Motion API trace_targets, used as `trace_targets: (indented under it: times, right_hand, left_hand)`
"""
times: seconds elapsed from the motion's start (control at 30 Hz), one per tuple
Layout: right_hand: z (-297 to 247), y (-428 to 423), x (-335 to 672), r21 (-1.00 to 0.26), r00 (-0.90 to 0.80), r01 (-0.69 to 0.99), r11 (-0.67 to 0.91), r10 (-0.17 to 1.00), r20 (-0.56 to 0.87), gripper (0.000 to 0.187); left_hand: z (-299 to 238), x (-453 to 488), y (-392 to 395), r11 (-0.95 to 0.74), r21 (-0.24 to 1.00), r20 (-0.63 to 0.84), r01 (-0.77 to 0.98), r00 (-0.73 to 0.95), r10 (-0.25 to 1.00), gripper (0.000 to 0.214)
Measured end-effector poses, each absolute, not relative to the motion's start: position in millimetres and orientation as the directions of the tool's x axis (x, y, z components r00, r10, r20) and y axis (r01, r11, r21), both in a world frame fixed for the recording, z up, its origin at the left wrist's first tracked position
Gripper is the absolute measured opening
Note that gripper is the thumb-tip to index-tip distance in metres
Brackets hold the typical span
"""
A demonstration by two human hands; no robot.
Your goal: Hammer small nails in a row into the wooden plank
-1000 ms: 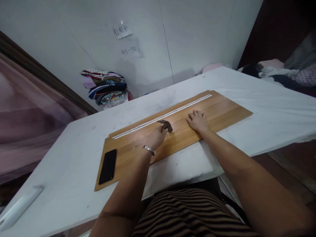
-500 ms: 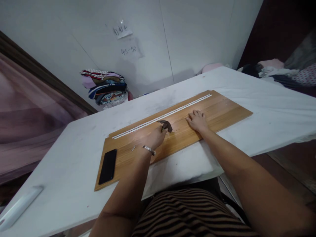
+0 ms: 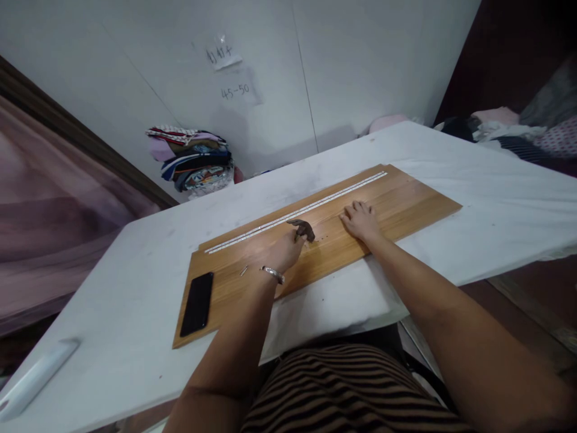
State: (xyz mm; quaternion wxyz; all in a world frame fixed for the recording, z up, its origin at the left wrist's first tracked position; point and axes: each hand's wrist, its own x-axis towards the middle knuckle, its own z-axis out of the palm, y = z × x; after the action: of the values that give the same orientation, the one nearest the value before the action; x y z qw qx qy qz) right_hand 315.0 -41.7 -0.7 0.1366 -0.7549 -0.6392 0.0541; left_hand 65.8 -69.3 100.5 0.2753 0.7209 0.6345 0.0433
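Observation:
My left hand [image 3: 287, 251], with a silver bracelet [image 3: 272, 275] at the wrist, is closed around a claw hammer [image 3: 305, 229] close to its dark head. The hammer is over the wooden board [image 3: 406, 201], and most of its handle is hidden by the hand. Resting on the board to the right, my right hand [image 3: 359, 221] lies flat with its fingers spread. Small dark specks dot the wood beside the hammer head. Left of the bracelet are small nails [image 3: 244, 270]. Along the board's far side run white ruler-like strips [image 3: 297, 213].
A black phone [image 3: 197, 304] lies on the board's left end. The board sits on a white-covered table [image 3: 148, 270], with a long white object [image 3: 38, 379] at its near left corner. Folded clothes [image 3: 193, 159] are stacked by the wall, below handwritten notes [image 3: 235, 90].

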Motion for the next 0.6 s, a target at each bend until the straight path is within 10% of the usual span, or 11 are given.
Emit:
trace_targets:
  times: [0.6]
  right_hand:
    - [-0.9, -42.1, 315.1, -0.274, 0.174, 0.951, -0.141, 0.980, 0.101, 0.051]
  left_hand:
    - [96.3, 65.0, -69.4, -0.045, 0.452, -0.309, 0.891, 0.204, 0.929, 0.035]
